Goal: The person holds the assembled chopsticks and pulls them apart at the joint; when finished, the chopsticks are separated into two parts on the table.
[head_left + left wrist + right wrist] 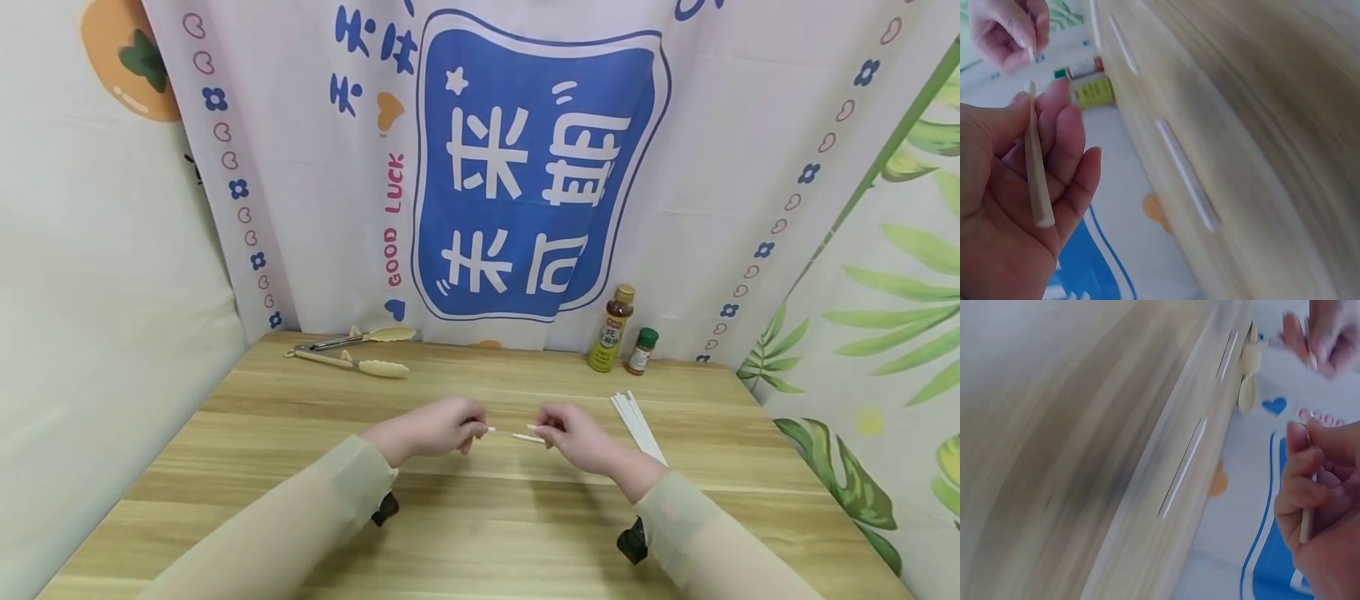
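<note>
My left hand point(450, 423) pinches a short, pale slender stick point(1038, 162) between thumb and fingers, and the stick's lower end lies along the palm. Opposite it, my right hand point(573, 433) pinches another short stick point(1307, 519), partly covered by its fingers. The two hands face each other above the middle of the wooden table point(465, 517), a small gap apart. Below them a loose white stick point(1188, 175) lies on the tabletop. Further along in the left wrist view is another loose stick point(1124, 44). How the held sticks' ends look is too small to tell.
A bundle of long white sticks point(637, 425) lies right of my right hand. Tongs point(352, 350) with cream tips rest at the back left. A yellow-labelled bottle point(611, 329) and a green-capped jar point(642, 352) stand at the back right, before a printed curtain point(330, 208).
</note>
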Action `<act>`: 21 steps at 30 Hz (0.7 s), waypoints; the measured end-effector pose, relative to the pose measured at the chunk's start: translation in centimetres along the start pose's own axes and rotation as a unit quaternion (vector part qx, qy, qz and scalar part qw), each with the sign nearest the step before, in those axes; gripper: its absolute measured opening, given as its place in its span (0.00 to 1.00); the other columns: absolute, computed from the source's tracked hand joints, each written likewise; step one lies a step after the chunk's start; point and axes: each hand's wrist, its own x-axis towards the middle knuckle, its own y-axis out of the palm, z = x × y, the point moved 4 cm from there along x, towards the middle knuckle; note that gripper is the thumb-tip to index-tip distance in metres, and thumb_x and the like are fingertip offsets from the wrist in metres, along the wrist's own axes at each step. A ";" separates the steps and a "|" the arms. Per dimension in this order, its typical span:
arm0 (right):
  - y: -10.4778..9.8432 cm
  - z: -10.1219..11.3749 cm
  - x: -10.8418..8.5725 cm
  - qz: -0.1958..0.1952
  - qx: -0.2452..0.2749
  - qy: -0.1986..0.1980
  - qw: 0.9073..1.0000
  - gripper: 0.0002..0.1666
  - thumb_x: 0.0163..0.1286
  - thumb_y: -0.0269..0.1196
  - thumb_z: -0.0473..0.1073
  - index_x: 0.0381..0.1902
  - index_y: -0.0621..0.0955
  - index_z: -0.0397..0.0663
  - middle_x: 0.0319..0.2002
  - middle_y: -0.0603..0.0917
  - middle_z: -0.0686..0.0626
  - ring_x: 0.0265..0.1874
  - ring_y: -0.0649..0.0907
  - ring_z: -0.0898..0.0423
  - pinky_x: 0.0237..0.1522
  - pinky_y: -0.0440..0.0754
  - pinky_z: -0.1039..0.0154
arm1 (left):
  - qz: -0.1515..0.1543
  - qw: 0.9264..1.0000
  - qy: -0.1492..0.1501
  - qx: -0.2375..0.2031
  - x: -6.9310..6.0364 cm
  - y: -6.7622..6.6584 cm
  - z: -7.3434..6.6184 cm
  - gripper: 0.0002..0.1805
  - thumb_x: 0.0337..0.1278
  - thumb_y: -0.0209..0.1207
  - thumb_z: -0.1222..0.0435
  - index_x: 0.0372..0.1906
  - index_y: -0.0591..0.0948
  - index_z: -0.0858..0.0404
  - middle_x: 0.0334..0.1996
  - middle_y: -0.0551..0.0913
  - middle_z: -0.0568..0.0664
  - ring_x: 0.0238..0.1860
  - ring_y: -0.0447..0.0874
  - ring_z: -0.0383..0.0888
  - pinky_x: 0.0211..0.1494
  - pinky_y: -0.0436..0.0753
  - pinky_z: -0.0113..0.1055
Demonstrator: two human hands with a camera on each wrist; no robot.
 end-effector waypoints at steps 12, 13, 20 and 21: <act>0.9 -2.2 0.3 0.000 -0.104 -0.010 0.995 0.05 0.66 0.63 0.28 0.32 0.81 0.41 0.26 0.76 0.55 0.26 0.74 0.60 0.30 0.73 0.63 | -0.034 0.997 -0.013 0.071 -0.6 0.0 3.7 0.09 0.59 0.67 0.65 0.25 0.82 0.58 0.22 0.79 0.42 0.24 0.72 0.37 0.31 0.74 0.35; 1.2 -2.2 0.4 0.000 -0.109 -0.007 0.994 0.05 0.65 0.63 0.29 0.31 0.81 0.42 0.26 0.76 0.56 0.26 0.74 0.60 0.30 0.73 0.62 | -0.037 0.996 -0.014 0.079 -0.5 0.1 3.9 0.09 0.58 0.68 0.64 0.24 0.82 0.57 0.21 0.78 0.40 0.24 0.71 0.36 0.31 0.74 0.34; 2.8 -1.9 1.1 0.001 -0.142 0.002 0.990 0.08 0.62 0.68 0.32 0.26 0.81 0.47 0.23 0.75 0.57 0.24 0.73 0.60 0.28 0.72 0.62 | -0.042 0.990 -0.007 0.133 0.2 1.1 4.1 0.12 0.56 0.70 0.61 0.21 0.80 0.53 0.19 0.75 0.37 0.22 0.68 0.35 0.29 0.71 0.33; 2.9 -1.8 1.2 0.001 -0.147 0.002 0.989 0.09 0.61 0.68 0.31 0.26 0.81 0.47 0.22 0.74 0.57 0.24 0.73 0.60 0.28 0.72 0.62 | -0.042 0.989 -0.006 0.141 0.3 1.3 4.0 0.13 0.56 0.70 0.61 0.21 0.80 0.53 0.19 0.75 0.37 0.22 0.68 0.35 0.29 0.71 0.33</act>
